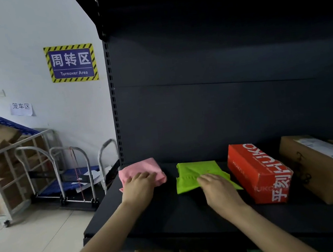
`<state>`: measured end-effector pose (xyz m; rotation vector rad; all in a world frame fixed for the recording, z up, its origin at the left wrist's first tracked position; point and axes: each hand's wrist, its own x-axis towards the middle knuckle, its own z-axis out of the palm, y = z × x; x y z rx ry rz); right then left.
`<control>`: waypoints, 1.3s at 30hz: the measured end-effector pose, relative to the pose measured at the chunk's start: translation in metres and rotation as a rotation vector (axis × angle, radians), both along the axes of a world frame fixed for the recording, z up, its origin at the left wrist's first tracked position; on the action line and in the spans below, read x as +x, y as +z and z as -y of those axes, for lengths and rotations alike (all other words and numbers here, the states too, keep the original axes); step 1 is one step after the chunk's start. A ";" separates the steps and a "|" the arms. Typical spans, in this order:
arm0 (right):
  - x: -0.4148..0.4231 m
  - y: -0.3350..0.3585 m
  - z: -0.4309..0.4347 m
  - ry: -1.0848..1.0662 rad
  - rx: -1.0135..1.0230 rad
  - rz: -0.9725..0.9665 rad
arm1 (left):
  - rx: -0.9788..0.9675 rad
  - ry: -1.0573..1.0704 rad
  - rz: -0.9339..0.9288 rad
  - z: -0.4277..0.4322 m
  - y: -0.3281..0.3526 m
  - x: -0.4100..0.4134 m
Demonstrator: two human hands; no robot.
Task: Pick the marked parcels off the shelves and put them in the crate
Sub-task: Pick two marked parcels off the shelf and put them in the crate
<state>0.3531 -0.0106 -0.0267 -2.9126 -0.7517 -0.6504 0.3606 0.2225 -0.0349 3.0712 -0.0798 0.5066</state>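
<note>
A pink soft parcel (140, 168) lies at the left end of the dark shelf (181, 212). My left hand (139, 187) rests on its near edge with the fingers curled over it. A lime-green soft parcel (195, 173) lies to the right of the pink one. My right hand (219, 190) lies on the green parcel's near right corner, fingertips pressing into its folded edge. No crate is in view.
A red-orange carton (258, 171) and a brown cardboard box (322, 167) stand further right on the shelf. Left of the shelving, blue platform trolleys (72, 180) and a cage cart with cardboard boxes (5, 163) stand by the wall. More boxes show on the shelf below.
</note>
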 end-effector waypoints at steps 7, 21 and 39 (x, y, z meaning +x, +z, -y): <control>-0.001 0.038 -0.008 0.055 0.608 0.051 | -0.754 -0.118 0.332 -0.005 0.036 -0.018; 0.011 0.007 -0.012 -0.155 0.870 -0.205 | -1.589 -0.030 0.106 -0.005 0.016 -0.035; 0.010 -0.004 -0.009 -0.150 0.922 -0.217 | -0.731 0.196 0.030 0.010 0.005 -0.031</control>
